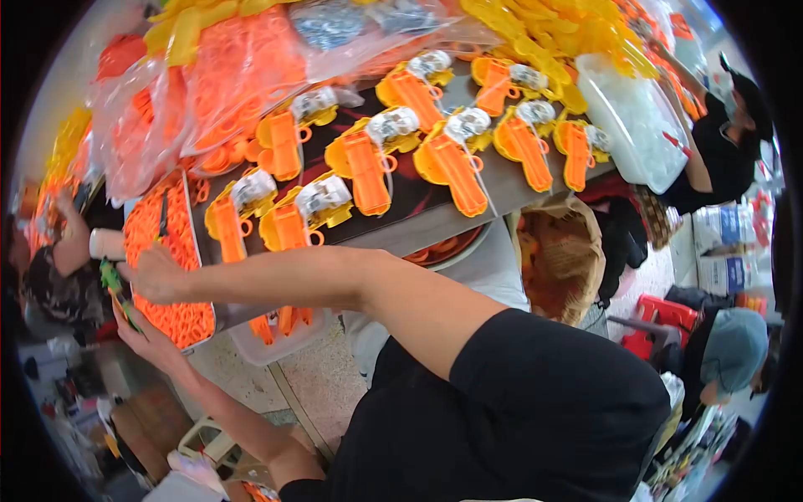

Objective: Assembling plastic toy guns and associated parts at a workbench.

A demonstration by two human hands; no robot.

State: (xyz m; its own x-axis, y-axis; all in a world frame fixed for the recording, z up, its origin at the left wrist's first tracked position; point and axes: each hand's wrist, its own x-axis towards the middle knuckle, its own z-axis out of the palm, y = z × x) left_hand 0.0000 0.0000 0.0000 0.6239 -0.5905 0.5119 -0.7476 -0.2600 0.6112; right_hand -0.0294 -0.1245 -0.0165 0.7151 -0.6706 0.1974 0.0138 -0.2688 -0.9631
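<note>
My right arm stretches across to the left. Its closed right hand (157, 274) is over the edge of a tray (206, 294) of small orange ring-shaped plastic parts (180, 314). Below it, my left hand (149, 336) grips a slim green object (112, 279) with dark parts; its exact kind is unclear. My right fingertips are close to the green object, but what they hold is hidden. A dark pointed tool (164, 216) shows above my right hand, over the orange parts; I cannot tell whether the hand touches it.
Several orange-and-yellow toy gun halves (368, 180) lie on the table (418, 234). Bags of orange parts (242, 75) and yellow pieces (552, 33) are heaped behind. A white tub (640, 134) and a paper sack (556, 259) stand right. Other people sit nearby.
</note>
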